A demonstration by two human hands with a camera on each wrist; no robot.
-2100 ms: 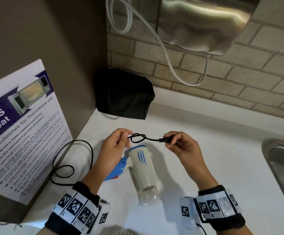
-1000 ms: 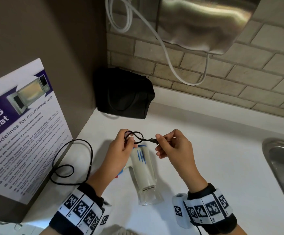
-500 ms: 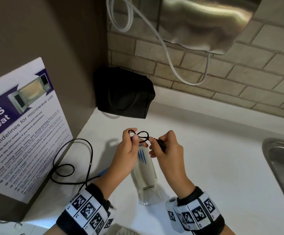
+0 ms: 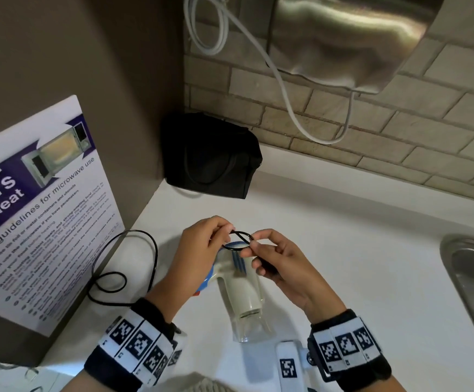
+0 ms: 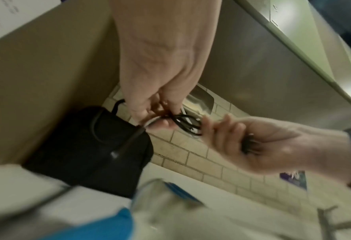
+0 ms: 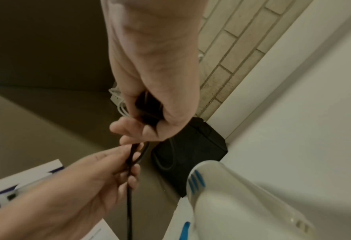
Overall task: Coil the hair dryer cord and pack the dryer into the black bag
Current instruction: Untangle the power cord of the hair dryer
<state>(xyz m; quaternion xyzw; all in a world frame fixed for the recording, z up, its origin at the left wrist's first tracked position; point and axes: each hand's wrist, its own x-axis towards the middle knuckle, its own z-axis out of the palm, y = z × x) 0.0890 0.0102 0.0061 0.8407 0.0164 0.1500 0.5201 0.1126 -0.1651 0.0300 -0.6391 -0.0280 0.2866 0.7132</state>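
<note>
A: Hands status?
B: Left hand (image 4: 201,244) pinched small loop of black cord (image 4: 238,241) between thumb and fingertips. Right hand (image 4: 279,267) pinched same loop from other side, with plug (image 6: 147,110) tucked in its curled fingers. Both raised just above counter (image 4: 343,250), nearly touching.

A: Dryer?
B: Lay on counter right under hands. Hair dryer (image 4: 242,287) white with blue stripes and blue handle, clear nozzle toward camera. Partly covered by both hands in head view.

A: Rest of cord?
B: Slack lay in loose loops on counter at left, close to leaning microwave-safety poster (image 4: 40,210).

A: Bag?
B: Black bag (image 4: 210,157) sat in back corner against brick wall (image 4: 371,137) and brown side panel (image 4: 74,52), well apart from dryer. Opening state: couldn't tell.

A: Anything in the way?
B: Counter between dryer and bag looked bare. Steel wall unit (image 4: 351,38) hung above, white cable (image 4: 295,114) drooping down wall near bag. Sink (image 4: 470,292) at far right.
</note>
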